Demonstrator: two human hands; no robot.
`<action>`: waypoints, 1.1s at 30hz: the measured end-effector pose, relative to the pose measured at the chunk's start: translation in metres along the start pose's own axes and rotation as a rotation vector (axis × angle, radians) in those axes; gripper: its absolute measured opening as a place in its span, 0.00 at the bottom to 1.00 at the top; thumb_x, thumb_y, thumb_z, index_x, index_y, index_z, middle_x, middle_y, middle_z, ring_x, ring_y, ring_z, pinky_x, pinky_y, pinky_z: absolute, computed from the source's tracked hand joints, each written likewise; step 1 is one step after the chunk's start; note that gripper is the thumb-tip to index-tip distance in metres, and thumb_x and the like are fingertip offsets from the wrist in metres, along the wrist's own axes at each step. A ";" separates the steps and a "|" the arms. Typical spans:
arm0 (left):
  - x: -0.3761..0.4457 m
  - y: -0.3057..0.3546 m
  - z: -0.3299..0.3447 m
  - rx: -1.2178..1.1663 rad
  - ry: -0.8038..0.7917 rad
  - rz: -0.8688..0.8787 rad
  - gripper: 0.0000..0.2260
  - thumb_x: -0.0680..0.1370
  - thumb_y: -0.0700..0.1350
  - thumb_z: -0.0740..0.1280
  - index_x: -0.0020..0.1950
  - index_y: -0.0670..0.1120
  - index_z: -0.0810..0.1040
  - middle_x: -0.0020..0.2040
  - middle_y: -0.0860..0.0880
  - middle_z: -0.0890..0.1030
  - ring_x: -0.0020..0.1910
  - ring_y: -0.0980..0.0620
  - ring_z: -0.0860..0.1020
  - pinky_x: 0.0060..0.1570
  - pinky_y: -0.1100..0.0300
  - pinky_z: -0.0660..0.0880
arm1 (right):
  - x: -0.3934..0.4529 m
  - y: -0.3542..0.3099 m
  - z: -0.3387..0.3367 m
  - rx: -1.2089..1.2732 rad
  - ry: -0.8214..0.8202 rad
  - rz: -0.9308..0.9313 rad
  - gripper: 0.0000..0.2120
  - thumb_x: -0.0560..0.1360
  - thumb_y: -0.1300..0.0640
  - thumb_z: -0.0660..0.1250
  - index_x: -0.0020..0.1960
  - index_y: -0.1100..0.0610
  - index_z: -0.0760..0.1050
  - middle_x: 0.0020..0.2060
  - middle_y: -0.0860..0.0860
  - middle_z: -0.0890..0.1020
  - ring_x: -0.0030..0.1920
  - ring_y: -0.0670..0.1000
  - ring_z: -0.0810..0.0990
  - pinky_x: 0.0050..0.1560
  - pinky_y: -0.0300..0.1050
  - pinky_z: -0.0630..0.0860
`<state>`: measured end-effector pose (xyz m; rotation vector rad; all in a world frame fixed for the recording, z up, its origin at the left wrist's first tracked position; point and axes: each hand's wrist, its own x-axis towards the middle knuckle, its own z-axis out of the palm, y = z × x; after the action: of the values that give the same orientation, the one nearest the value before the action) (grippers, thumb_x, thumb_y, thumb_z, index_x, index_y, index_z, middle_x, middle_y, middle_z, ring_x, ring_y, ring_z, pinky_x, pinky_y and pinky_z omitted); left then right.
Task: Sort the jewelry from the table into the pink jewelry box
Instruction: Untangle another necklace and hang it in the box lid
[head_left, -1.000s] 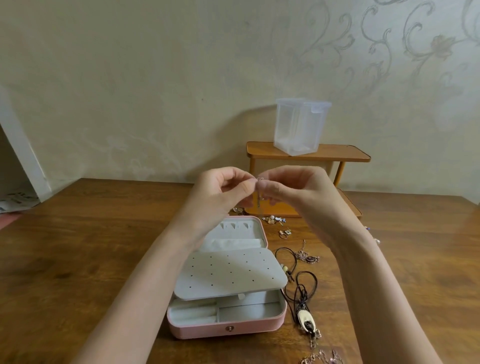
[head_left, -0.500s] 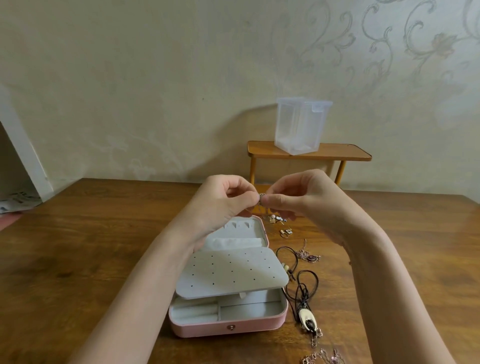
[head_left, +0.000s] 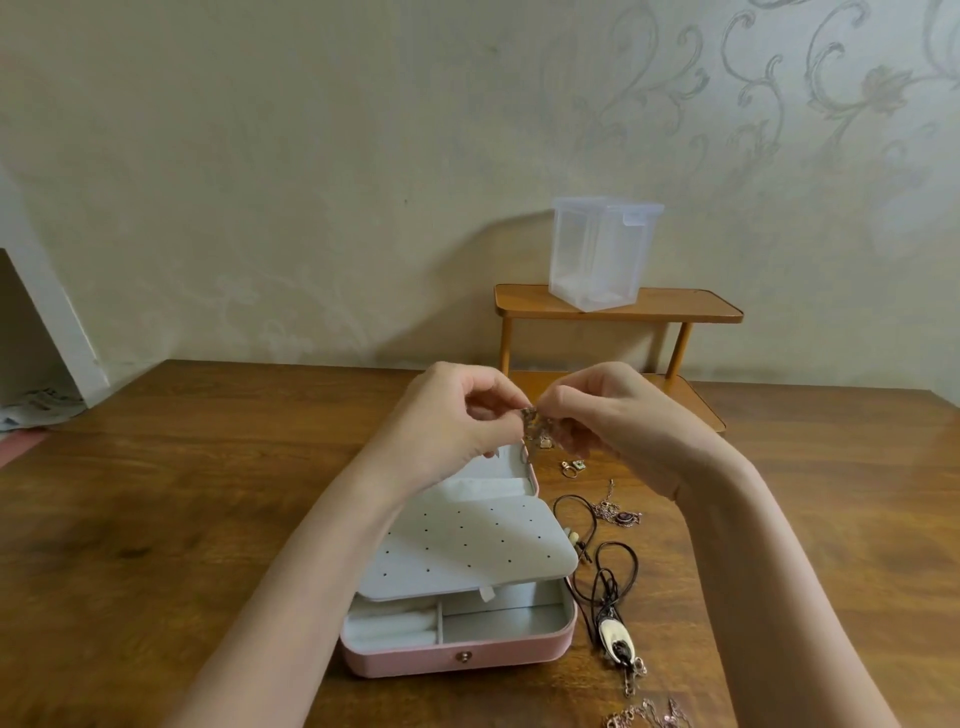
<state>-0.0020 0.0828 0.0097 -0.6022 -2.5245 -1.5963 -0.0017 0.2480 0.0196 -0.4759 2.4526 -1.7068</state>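
Head view: brown wooden surface (head_left: 208, 519) fills the lower frame, papered wall behind. Small wooden shelf (head_left: 618, 306) stands at the back, with a clear plastic container (head_left: 597, 254) on top. Pink jewelry box (head_left: 467, 660) sits open in front of me, white perforated panel (head_left: 462, 551) raised over its lower compartments. My left hand (head_left: 452, 426) and right hand (head_left: 618, 421) meet above the box's far end, both sets of fingers curled and pinching one small metal jewelry piece (head_left: 531, 415) between the tips; too small to tell what kind. Right of the box on the surface: black cord necklace (head_left: 608, 577) with oval pendant (head_left: 615, 642), thin chain with a dark stone (head_left: 621, 514), small earring (head_left: 573, 467), more chain (head_left: 649, 719) at the bottom edge.
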 end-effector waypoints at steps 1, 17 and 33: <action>0.000 -0.001 -0.001 -0.011 0.030 0.004 0.08 0.74 0.36 0.68 0.40 0.48 0.82 0.36 0.46 0.82 0.31 0.58 0.76 0.33 0.67 0.74 | 0.000 0.001 0.000 0.012 -0.002 0.012 0.11 0.75 0.62 0.63 0.41 0.69 0.79 0.26 0.50 0.75 0.28 0.44 0.70 0.28 0.34 0.66; 0.003 -0.002 0.010 -0.299 0.054 -0.095 0.06 0.74 0.34 0.68 0.42 0.44 0.75 0.34 0.49 0.79 0.31 0.56 0.78 0.33 0.65 0.77 | 0.008 0.005 0.002 0.451 0.065 -0.012 0.09 0.75 0.66 0.63 0.37 0.60 0.76 0.35 0.55 0.77 0.38 0.50 0.75 0.38 0.40 0.75; 0.008 -0.002 0.007 -0.774 0.160 -0.248 0.07 0.78 0.38 0.61 0.42 0.44 0.76 0.34 0.49 0.79 0.31 0.56 0.77 0.34 0.64 0.74 | 0.004 -0.005 0.008 -0.039 0.121 -0.153 0.06 0.74 0.66 0.67 0.43 0.57 0.80 0.31 0.50 0.80 0.32 0.47 0.75 0.39 0.40 0.75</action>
<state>-0.0088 0.0904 0.0071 -0.1868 -1.8609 -2.5977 -0.0021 0.2378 0.0216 -0.5951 2.5996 -1.7977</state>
